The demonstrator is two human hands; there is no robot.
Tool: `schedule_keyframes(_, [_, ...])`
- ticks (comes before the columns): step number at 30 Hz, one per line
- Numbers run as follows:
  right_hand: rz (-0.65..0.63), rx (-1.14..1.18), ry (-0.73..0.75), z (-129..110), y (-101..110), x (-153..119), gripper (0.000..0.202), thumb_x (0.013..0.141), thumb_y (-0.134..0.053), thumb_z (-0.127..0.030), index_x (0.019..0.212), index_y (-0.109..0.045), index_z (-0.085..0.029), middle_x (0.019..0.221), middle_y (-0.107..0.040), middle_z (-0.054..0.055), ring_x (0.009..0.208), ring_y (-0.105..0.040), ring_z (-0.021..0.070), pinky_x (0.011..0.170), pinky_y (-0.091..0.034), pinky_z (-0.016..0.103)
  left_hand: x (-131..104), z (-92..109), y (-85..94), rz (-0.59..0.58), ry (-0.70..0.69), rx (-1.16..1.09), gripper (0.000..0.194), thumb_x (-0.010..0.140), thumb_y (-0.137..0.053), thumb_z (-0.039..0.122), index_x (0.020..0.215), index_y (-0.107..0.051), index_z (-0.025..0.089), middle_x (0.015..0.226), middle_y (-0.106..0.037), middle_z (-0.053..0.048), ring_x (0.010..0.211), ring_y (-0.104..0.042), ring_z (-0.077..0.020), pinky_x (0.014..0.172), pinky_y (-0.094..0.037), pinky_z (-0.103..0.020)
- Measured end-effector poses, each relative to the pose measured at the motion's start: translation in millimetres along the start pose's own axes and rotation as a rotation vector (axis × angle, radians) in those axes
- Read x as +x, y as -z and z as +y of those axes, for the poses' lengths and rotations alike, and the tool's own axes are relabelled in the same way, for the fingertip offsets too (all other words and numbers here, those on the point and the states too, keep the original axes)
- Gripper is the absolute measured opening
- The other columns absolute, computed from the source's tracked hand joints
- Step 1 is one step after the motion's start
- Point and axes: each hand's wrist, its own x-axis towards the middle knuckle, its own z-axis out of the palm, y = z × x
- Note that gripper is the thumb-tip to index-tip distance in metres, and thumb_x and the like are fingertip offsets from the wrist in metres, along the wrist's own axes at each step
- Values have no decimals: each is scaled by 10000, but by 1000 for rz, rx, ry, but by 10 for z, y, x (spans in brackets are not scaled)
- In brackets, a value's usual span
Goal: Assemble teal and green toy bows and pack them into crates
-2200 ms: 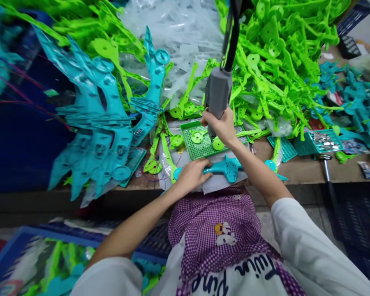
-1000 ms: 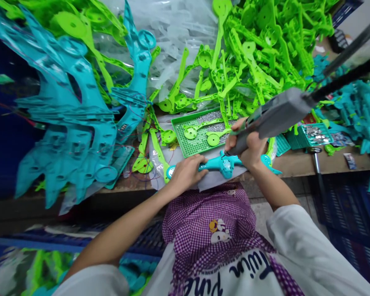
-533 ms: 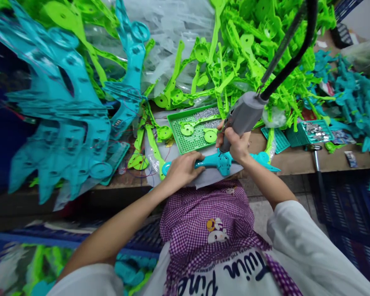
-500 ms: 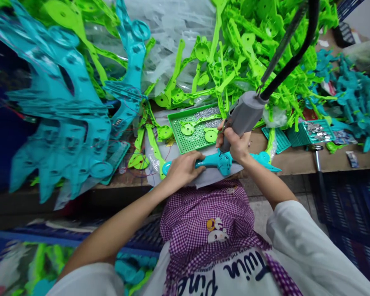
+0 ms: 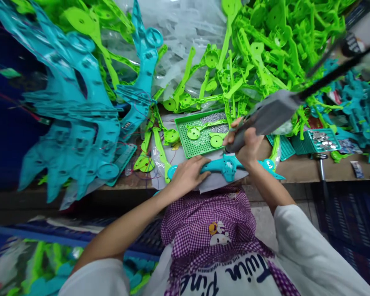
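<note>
A long blue plastic part [image 5: 228, 168] lies across the near edge of the bench on a pale sheet. My left hand [image 5: 189, 172] rests over its left half with fingers curled round it. In my right hand [image 5: 248, 144] is a grey power screwdriver [image 5: 265, 117], tilted, its cable running to the upper right. The tool's tip is close to the upper edge of the part's middle; whether they touch I cannot tell. Just behind stands a green perforated tray [image 5: 189, 144] with small metal screws [image 5: 217, 117] and green plastic parts in it.
Stacked blue parts [image 5: 70, 123] fill the left side. Green parts [image 5: 262, 53] are heaped behind, beside clear plastic bags [image 5: 185, 24]. At the right are a small tray of metal pieces [image 5: 325, 142] and a dark-handled tool [image 5: 321, 166]. A blue crate [image 5: 6, 234] stands lower left.
The screwdriver has tilted further to the right, and its tip has moved from the part's middle to near its upper edge. The whole view has shifted slightly.
</note>
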Motion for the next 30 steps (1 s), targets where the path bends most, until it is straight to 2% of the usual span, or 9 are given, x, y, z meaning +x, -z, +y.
schedule_keyframes(2, [11,-16,35,32,-175,156,557,735,-568,-772,795,-616,-220,518,-513,-49,490,-583,123,499,-505,265,4,-6,-12,9,-5,10,387,878,-651,321,1253,-637,225,1198,-676,-88,1053,-659,-270,870,-542,-403])
schedule_keyframes(5, [-47,-44,63,164,-404,345,540,719,-609,-753,753,-611,-214,507,-523,-57,461,-551,108,503,-492,263,9,-2,-22,26,-5,18,382,892,-640,363,1242,-657,213,1192,-687,-102,1042,-669,-276,871,-547,-414])
schedule_keyframes(8, [-60,-10,117,322,-494,424,526,747,-595,-734,724,-604,-209,485,-518,-63,428,-511,94,484,-464,256,15,9,-23,15,-8,38,377,903,-628,375,1239,-662,206,1163,-698,-105,1037,-674,-280,854,-553,-417])
schedule_keyframes(14, [-63,-23,106,483,-469,432,509,732,-623,-716,687,-574,-211,506,-501,-63,423,-499,86,470,-443,250,25,15,-15,-11,11,52,357,903,-632,369,1216,-670,202,1119,-700,-96,1041,-672,-285,843,-552,-405])
schedule_keyframes(24, [-93,-72,87,494,-484,432,485,737,-630,-694,720,-588,-212,494,-501,-60,449,-503,103,489,-439,268,20,27,-14,-10,11,64,349,898,-637,355,1207,-676,198,1106,-705,-103,1026,-676,-278,834,-560,-405])
schedule_keyframes(27, [-85,-51,90,400,-474,458,515,734,-605,-728,744,-596,-213,505,-489,-56,460,-507,105,488,-435,265,20,21,-18,6,9,56,350,893,-641,355,1208,-675,206,1127,-704,-101,1035,-673,-278,832,-558,-400])
schedule_keyframes(30, [-55,-42,50,154,-311,422,598,703,-542,-823,764,-580,-229,506,-455,-61,460,-517,109,474,-434,261,19,11,-17,21,7,24,336,885,-644,352,1190,-681,217,1135,-702,-94,1014,-674,-268,810,-557,-383])
